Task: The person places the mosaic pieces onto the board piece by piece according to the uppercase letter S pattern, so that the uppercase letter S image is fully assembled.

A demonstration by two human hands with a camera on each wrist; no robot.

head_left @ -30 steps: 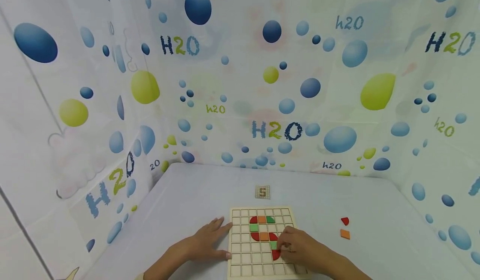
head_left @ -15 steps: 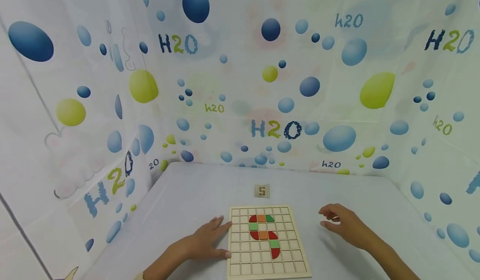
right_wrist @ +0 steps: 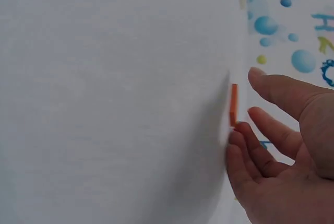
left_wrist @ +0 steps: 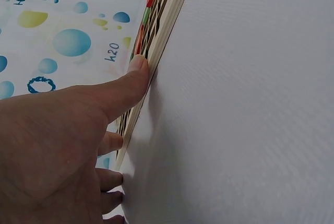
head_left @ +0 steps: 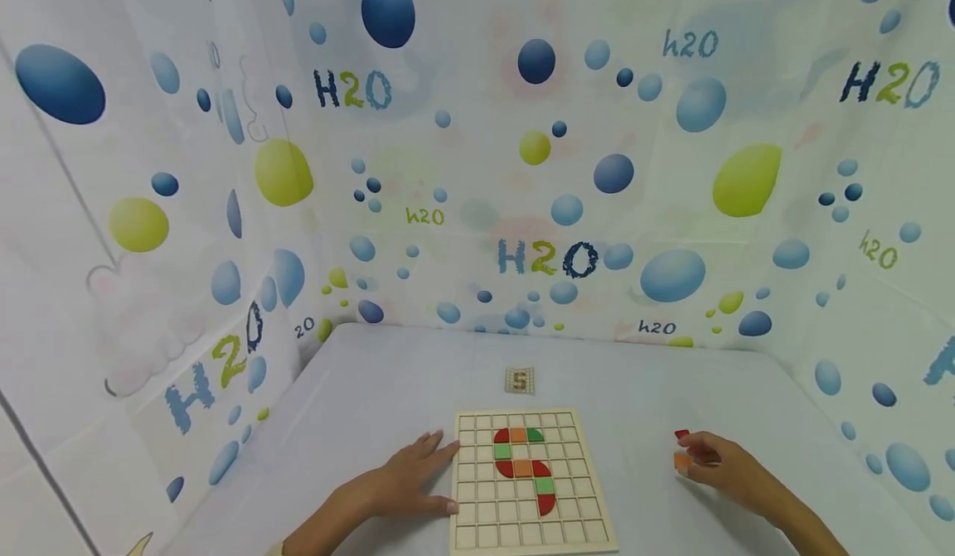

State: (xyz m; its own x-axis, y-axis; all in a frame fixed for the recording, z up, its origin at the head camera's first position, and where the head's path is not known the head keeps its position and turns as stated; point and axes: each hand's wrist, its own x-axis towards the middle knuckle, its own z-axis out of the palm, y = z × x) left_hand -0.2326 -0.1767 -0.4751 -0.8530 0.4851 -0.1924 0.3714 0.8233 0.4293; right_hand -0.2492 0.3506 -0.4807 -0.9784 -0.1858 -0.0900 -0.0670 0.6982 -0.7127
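My left hand (head_left: 409, 480) lies with straight fingers along the left edge of a wooden grid board (head_left: 487, 512), its thumb on the rim in the left wrist view. Red, orange and green tiles sit in the board's cells in an S-shaped line, ending in a red quarter-round tile (head_left: 547, 504). To the right of the board, my right hand (head_left: 722, 466) is low over the table at a loose orange square tile (right_wrist: 234, 104). Its thumb stands apart from the tile in the right wrist view, with the fingertips right by it. A loose red tile (head_left: 681, 434) lies just beyond, partly hidden by the fingers.
Behind the board lies a small card (head_left: 520, 380) printed with a grid and an S figure. A white cloth (head_left: 403, 374) covers the table. A curtain (head_left: 477, 166) with blue and green drops encloses the back and sides.
My right hand has left the lower red tile on the board and moved right, then down to the loose tiles. The left hand has stayed at the board's edge.
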